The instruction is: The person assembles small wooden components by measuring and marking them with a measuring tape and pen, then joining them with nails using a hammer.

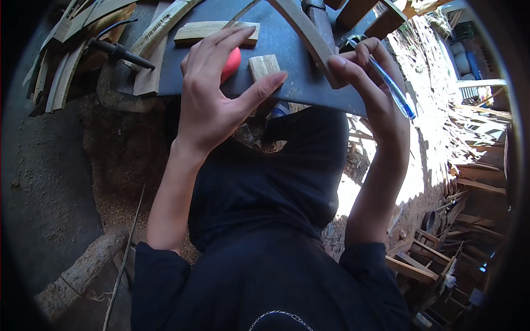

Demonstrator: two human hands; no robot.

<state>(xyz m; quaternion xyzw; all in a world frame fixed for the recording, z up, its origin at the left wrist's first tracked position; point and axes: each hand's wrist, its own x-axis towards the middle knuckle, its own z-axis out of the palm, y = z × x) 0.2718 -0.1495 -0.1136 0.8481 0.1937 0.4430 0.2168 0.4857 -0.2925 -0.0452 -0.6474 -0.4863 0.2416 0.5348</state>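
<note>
My left hand (212, 94) hovers at the near edge of the dark table (204, 71), its fingers stretched and the thumb spread wide. A smooth red object (232, 62) shows between thumb and fingers, mostly hidden behind the hand. Just beyond the thumb lies a small pale wood block (264, 67). A longer wood block (190, 32) sits behind my left fingertips. In my right hand (378, 83) is a blue pen (393, 91), slanting down across the fingers. The right thumb is right at the near end of a curved wooden strip (301, 27).
A clamp-like bolt (124, 53) and a long curved wood piece (165, 25) lie at the table's left. Stacked wood strips (61, 69) stand beyond them. A log (83, 270) rests on the floor at lower left. Scrap wood (419, 259) is piled at right.
</note>
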